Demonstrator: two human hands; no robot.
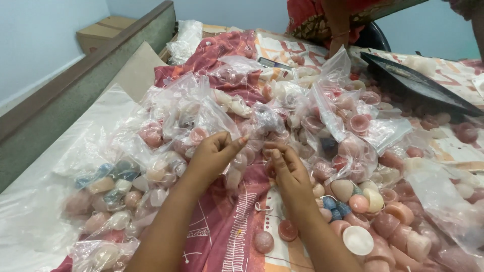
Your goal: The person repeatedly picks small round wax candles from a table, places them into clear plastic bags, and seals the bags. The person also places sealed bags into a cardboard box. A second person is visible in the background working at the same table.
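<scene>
The two forearms rise from the bottom edge, nearest the camera, over a red patterned cloth [222, 236] that covers the bed. The left hand [209, 156] and right hand [282, 163] meet above the cloth's middle. Both have their fingers pinched nearly closed around the twisted neck of a small clear bag [264, 123], which stands just above and between the fingertips; the left thumb and forefinger [237, 143] point toward the right hand, whose fingers curl in on the same spot. What exactly sits between the pads is too small to tell.

Largest around them is the heap of filled bags [166, 131] to the left and behind, each holding pale pink, white and blue cups. A white plastic sheet [35, 201] lies along the left edge beside a grey-brown rail [75, 80]. On the right sits a dark tray [418, 80], tilted, with another person's arm [338, 30] beyond it. Loose cups [383, 221] pile up just right of the right wrist: pink ones, a white one [358, 240], a few small blue ones [335, 206]. Two pink discs [275, 236] lie on the cloth between the forearms.
</scene>
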